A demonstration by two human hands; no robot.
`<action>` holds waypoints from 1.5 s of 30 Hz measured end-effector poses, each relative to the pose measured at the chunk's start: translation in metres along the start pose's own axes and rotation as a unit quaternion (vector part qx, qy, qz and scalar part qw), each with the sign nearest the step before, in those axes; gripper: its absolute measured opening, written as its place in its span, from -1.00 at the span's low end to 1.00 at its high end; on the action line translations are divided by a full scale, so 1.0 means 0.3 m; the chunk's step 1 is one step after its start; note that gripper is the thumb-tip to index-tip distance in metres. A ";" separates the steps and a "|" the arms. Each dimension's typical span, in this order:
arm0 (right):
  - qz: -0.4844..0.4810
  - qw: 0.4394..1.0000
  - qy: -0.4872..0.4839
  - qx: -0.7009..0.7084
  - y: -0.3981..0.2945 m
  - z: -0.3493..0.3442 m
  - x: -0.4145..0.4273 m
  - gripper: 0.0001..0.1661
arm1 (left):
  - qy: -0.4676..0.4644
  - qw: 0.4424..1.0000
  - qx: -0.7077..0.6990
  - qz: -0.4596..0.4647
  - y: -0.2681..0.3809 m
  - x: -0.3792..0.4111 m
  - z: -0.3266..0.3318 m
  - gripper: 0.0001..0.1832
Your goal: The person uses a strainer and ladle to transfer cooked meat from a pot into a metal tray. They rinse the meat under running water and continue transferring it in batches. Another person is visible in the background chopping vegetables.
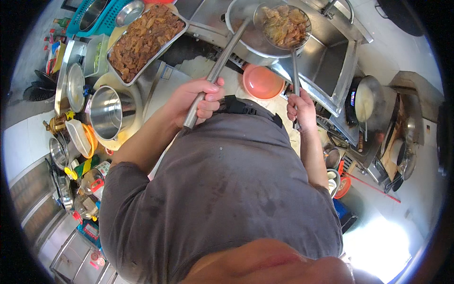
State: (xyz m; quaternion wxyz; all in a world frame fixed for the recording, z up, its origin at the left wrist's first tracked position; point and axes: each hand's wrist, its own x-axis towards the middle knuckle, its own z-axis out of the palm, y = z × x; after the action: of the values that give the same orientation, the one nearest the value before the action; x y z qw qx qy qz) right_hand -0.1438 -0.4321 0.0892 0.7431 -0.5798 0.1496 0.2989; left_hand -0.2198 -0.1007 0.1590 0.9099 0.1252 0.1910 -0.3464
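My left hand (205, 97) is closed around a long metal handle (227, 49), which runs up to the large metal pot (236, 21); its far end, perhaps a ladle's bowl, cannot be told clearly. In my right hand (301, 106) is the handle of a round wire-rimmed strainer (308, 26). Cooked food, apparently meat pieces (283, 26), fills the strainer, held over the pot's opening. To the left, a rectangular metal tray (182, 30) is heaped with brown cooked meat (145, 42).
A red plastic basin (263, 81) is below the pot. At the right are a metal sink (328, 67) and a wok (369, 99) with pale contents. Leftward stand an empty steel pot (106, 113), a metal lid (75, 87), a plastic container (96, 56) and a turquoise basket (76, 17).
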 end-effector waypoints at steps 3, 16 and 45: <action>-0.004 1.000 -0.008 0.017 0.003 0.002 -0.005 -0.63 | 0.156 0.946 0.280 0.052 -0.025 -0.003 0.048 -0.79; -0.033 0.999 -0.041 0.013 0.067 -0.053 -0.006 -0.60 | 0.153 0.919 0.349 0.103 -0.063 -0.018 -0.090 -0.68; 0.024 0.937 -0.224 0.267 0.029 -0.007 0.100 -0.66 | -0.181 0.954 -0.237 -0.030 0.008 0.048 -0.127 -0.72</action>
State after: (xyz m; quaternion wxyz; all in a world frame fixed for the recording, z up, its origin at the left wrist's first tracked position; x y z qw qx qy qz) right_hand -0.1256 -0.4247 0.0648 0.8773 -0.2747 0.0672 0.3877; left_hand -0.2181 -0.0936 0.1190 0.9220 -0.1647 0.1032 -0.3349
